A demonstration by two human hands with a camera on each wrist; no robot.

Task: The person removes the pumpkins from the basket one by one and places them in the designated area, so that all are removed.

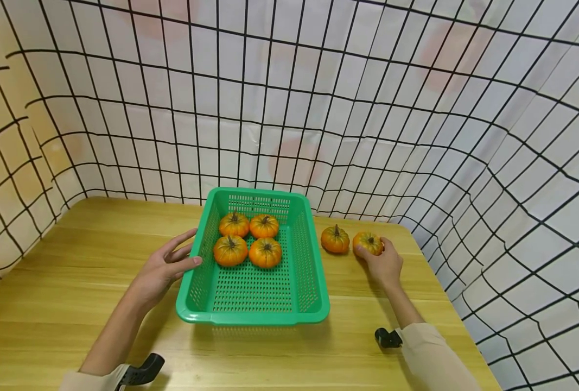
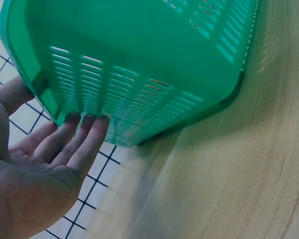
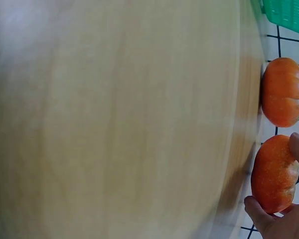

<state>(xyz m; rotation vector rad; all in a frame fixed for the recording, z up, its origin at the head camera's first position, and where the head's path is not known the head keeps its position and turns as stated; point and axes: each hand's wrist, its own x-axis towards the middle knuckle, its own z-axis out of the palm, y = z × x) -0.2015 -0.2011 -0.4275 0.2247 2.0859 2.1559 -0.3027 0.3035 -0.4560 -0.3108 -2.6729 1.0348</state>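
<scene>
A green plastic basket (image 1: pixel 252 317) with slotted walls holds several small orange pumpkins (image 1: pixel 230 250), grouped toward its far left. My left hand (image 1: pixel 164 269) is at the basket's left side, thumb over the rim and fingers against the outer wall; the left wrist view shows those fingertips (image 2: pixel 103 119) on the slots. To the right of the basket, my right hand (image 1: pixel 383 265) grips a small pumpkin (image 1: pixel 367 243) between thumb and fingers. Whether this pumpkin is lifted off the table I cannot tell. Just left of it sits another pumpkin (image 1: pixel 335 239), stem up and untouched.
The wooden table (image 1: pixel 74 282) carries everything. White sheeting with a black wire grid (image 1: pixel 269 108) rises behind the table and along both sides. A small black camera mount is on each wrist, the right one (image 1: pixel 388 338) close above the tabletop.
</scene>
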